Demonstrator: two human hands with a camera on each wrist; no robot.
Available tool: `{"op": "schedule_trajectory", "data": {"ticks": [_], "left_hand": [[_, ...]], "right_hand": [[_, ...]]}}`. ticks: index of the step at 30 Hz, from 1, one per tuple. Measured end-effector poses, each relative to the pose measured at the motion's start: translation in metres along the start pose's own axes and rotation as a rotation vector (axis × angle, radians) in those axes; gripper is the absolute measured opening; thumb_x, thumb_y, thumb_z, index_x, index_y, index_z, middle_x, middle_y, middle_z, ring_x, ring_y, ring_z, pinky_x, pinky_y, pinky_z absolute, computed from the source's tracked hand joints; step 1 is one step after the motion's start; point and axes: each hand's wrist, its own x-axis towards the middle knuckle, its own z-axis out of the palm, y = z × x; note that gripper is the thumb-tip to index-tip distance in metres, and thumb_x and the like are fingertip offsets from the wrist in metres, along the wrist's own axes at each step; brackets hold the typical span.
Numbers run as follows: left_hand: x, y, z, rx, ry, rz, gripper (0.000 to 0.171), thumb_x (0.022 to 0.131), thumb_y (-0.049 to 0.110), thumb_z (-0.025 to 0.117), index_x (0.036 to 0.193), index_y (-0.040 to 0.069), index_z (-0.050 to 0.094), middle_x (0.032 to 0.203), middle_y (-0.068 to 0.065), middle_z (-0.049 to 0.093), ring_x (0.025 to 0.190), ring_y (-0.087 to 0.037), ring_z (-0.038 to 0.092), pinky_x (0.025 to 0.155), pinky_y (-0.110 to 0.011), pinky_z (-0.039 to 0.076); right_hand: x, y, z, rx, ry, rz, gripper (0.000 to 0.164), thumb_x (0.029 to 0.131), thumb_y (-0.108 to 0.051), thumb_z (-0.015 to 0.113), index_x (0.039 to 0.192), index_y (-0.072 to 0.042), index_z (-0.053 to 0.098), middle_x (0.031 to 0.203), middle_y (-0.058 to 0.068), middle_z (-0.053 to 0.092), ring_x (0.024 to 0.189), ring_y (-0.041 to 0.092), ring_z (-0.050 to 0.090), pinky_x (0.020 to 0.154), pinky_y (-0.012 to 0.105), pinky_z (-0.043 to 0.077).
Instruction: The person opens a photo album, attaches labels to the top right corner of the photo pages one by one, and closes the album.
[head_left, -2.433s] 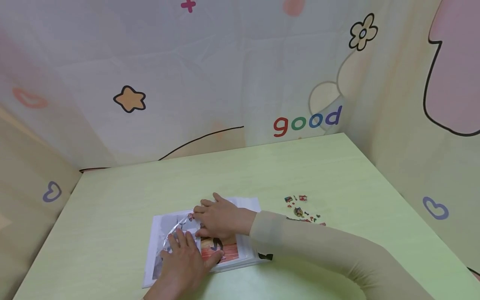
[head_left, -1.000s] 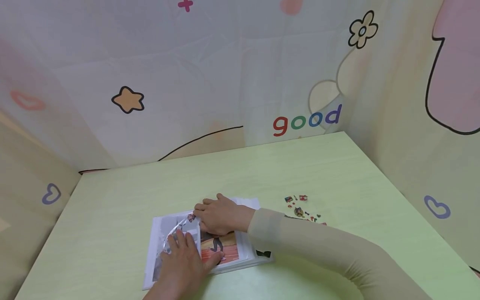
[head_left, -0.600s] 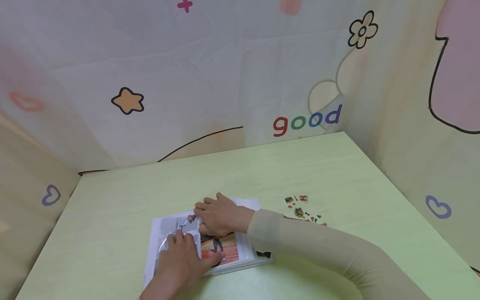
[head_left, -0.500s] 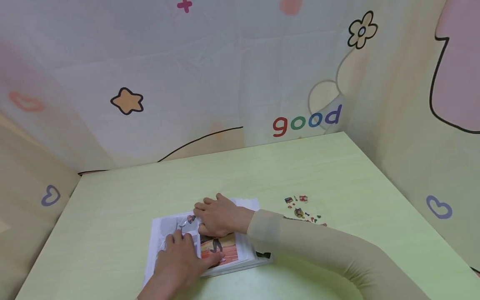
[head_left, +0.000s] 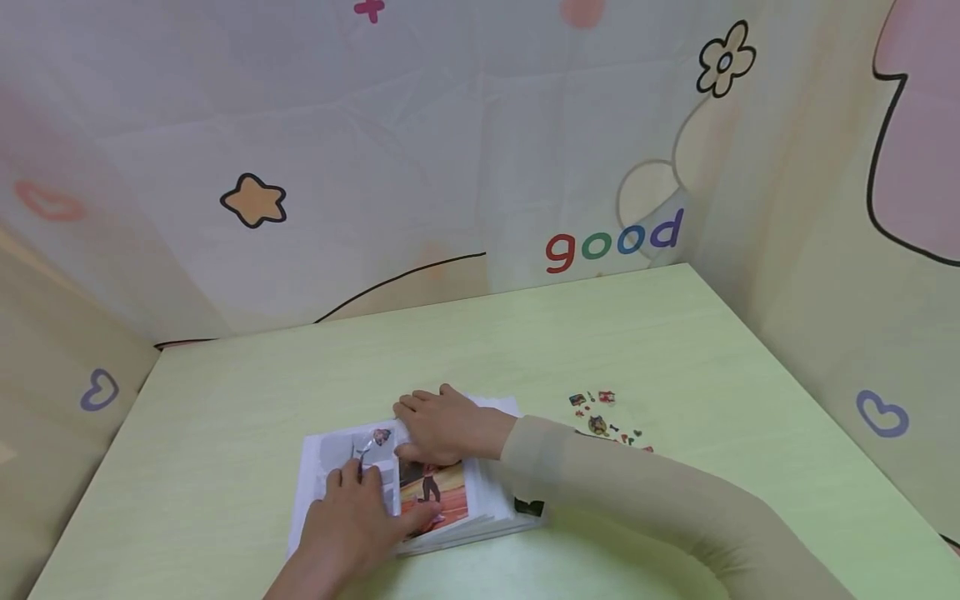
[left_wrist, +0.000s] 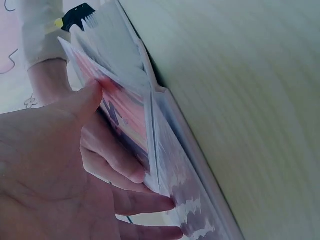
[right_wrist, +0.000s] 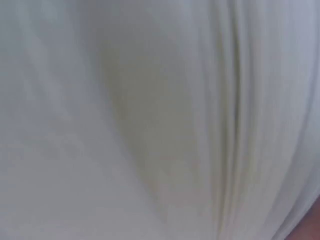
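Note:
An album with clear-sleeved pages [head_left: 311,450] lies spread on the table. My left hand [head_left: 348,521] rests on its left page, fingers apart, the thumb across the near edge of a reddish picture [head_left: 450,487] on the right page. In the left wrist view that thumb touches the picture's sleeve [left_wrist: 132,107], whose outer corner stands raised above the pages beneath. My right hand [head_left: 442,429] lies over the upper part of the right page, fingertips at the middle fold. A small figure picture [head_left: 382,437] shows at the left page's top. Blurred page edges [right_wrist: 230,120] fill the right wrist view.
Several small colourful cutouts or stickers [head_left: 597,425] lie to the right of the album, beyond my right sleeve [head_left: 600,467]. A black shape [head_left: 529,507] shows at the album's right edge. A patterned cloth [head_left: 420,167] hangs behind the table.
My left hand has slid a little left and toward me, uncovering more of the fold. My right hand has shifted slightly right. The right-hand pages now look more fanned at the near edge.

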Motion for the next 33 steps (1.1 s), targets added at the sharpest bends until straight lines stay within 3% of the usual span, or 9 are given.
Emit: {"op": "schedule_trajectory", "data": {"ticks": [9,17,33], "left_hand": [[-0.001,-0.008,-0.005,-0.011,0.043,0.014,0.090,0.082,0.072,0.072,0.126,-0.006,0.063,0.127,-0.030,0.054,0.118,-0.046,0.053,0.082,-0.060,0.055],[0.001,-0.008,-0.009,-0.031,0.076,-0.009,0.075,0.089,0.054,0.076,0.131,-0.007,0.062,0.134,-0.031,0.054,0.123,-0.047,0.051,0.094,-0.061,0.051],[0.001,-0.002,-0.012,-0.180,0.317,0.165,0.062,0.093,0.033,0.079,0.140,-0.002,0.059,0.142,-0.026,0.055,0.131,-0.044,0.052,0.104,-0.062,0.044]], "right_hand": [[-0.011,0.010,-0.003,0.043,0.075,-0.028,0.072,0.106,-0.060,0.042,0.159,-0.011,0.040,0.163,0.005,0.040,0.152,0.022,0.032,0.117,0.048,0.036],[-0.023,0.021,-0.009,0.109,0.112,-0.057,0.067,0.108,-0.051,0.047,0.158,-0.008,0.041,0.163,0.007,0.040,0.153,0.023,0.032,0.119,0.047,0.033],[-0.064,0.052,-0.013,0.246,0.296,-0.125,0.055,0.106,-0.033,0.059,0.151,-0.002,0.050,0.158,0.015,0.045,0.146,0.033,0.041,0.118,0.050,0.035]]}}
